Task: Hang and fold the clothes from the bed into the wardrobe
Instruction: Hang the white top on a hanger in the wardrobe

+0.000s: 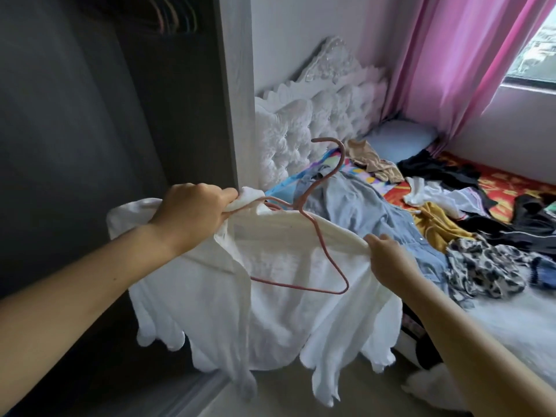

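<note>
Hands apart: my left hand (192, 213) grips the white shirt (270, 284) and pink hanger (319, 236) together, my right hand (388, 254) pinches the shirt's other shoulder, beside the open wardrobe (90, 115); more clothes (451, 224) cover the bed (511, 320).

Hanger (313, 224) left arm hidden under white shirt (270, 296); wardrobe hangers (177, 18) blurred, cut off by top edge.

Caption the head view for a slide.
Both hands, left and right, fit a white shirt onto a pink hanger beside the wardrobe.
</note>
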The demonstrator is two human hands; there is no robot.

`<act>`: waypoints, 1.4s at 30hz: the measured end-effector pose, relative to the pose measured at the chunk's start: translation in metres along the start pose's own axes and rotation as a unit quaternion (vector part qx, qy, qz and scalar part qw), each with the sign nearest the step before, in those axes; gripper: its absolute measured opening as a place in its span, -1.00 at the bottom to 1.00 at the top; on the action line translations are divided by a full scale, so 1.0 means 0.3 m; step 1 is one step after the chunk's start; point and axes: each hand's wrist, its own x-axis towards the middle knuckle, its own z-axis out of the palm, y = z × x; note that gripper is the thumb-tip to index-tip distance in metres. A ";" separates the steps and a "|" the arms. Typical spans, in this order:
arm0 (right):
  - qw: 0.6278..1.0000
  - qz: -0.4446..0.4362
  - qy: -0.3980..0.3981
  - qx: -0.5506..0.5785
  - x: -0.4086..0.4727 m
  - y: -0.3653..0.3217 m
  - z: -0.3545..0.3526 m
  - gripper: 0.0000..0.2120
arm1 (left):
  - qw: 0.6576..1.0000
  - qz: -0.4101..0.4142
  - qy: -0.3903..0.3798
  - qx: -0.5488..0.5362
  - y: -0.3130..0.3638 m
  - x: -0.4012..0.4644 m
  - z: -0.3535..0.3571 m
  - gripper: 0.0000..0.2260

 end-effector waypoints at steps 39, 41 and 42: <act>0.862 -0.355 0.331 0.147 0.071 -0.292 -0.394 -0.65 | 0.904 -0.137 0.004 -0.406 -0.155 -0.176 -0.218 -0.58; 0.861 -0.342 0.338 0.163 0.071 -0.311 -0.431 -0.60 | 0.940 -0.169 0.183 -0.232 -0.258 -0.160 -0.257 -0.62; 0.861 -0.342 0.335 0.172 0.075 -0.320 -0.449 -0.61 | 0.952 -0.170 0.193 -0.165 -0.294 -0.150 -0.270 -0.66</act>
